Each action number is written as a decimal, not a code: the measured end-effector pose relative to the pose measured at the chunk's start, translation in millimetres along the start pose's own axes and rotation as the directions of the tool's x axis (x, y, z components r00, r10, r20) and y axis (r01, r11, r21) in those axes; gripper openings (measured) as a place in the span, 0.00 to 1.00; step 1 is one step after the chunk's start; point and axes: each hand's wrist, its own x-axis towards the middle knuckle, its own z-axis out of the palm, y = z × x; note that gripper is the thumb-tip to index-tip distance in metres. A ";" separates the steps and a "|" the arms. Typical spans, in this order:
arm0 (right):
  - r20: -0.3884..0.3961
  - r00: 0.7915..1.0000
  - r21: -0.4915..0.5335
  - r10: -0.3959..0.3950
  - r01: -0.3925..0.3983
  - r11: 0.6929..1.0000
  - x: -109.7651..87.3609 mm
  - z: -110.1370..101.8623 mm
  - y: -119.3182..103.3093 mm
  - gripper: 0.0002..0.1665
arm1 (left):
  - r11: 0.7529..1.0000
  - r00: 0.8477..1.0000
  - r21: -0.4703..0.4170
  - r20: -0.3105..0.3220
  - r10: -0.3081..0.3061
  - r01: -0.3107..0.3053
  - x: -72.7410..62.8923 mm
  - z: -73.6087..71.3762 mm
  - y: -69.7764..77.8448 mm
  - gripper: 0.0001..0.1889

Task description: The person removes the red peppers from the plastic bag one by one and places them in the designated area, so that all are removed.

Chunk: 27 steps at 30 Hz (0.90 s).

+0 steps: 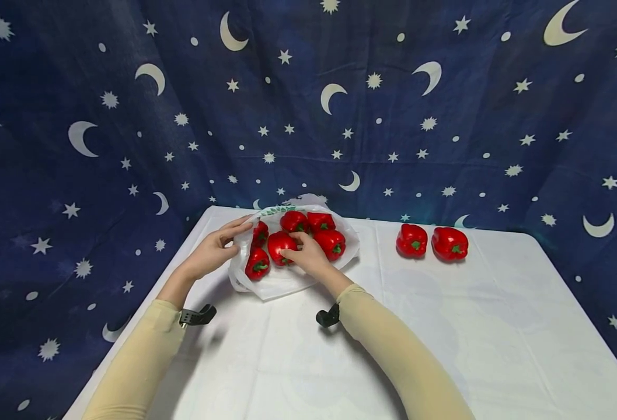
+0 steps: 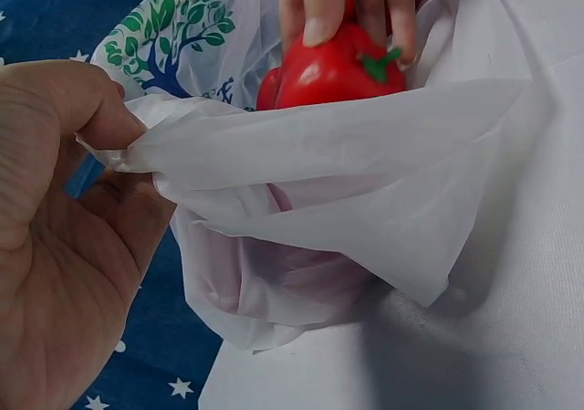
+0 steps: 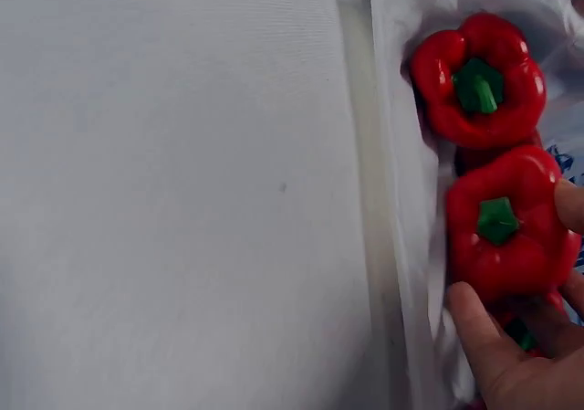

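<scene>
A white plastic bag (image 1: 289, 284) with a green tree print lies open on the table, several red bell peppers inside. My left hand (image 1: 205, 255) pinches the bag's left rim between thumb and fingers, as the left wrist view shows closely. Inside the bag, my right hand (image 1: 309, 256) grips a red bell pepper (image 1: 280, 245) from above, thumb and fingers on its sides. Its green stem faces the camera in the right wrist view, with another bell pepper (image 3: 482, 81) beside it. The bag's front wall (image 2: 338, 154) hides the pepper's lower part in the left wrist view.
Two more red bell peppers, one (image 1: 411, 240) left of the other (image 1: 450, 244), sit on the white-covered table (image 1: 497, 326) to the right of the bag. Behind the table hangs a dark blue curtain (image 1: 297, 116) with moons and stars.
</scene>
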 end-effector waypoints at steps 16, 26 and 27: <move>0.226 0.972 0.205 0.062 -0.109 0.973 -17.9 -19.3 9.4 0.40 | 1.000 1.000 0.020 -0.007 -0.010 0.010 -4.2 -2.4 1.4 0.32; 0.212 0.976 0.199 0.059 -0.102 0.975 -15.2 -8.6 12.6 0.53 | 1.000 1.000 0.004 0.000 -0.005 0.005 -1.4 0.0 1.7 0.32; 0.206 0.977 0.193 0.055 -0.095 0.977 -15.3 -7.9 12.4 0.54 | 1.000 1.000 0.001 0.001 -0.005 0.005 -1.3 0.2 2.1 0.32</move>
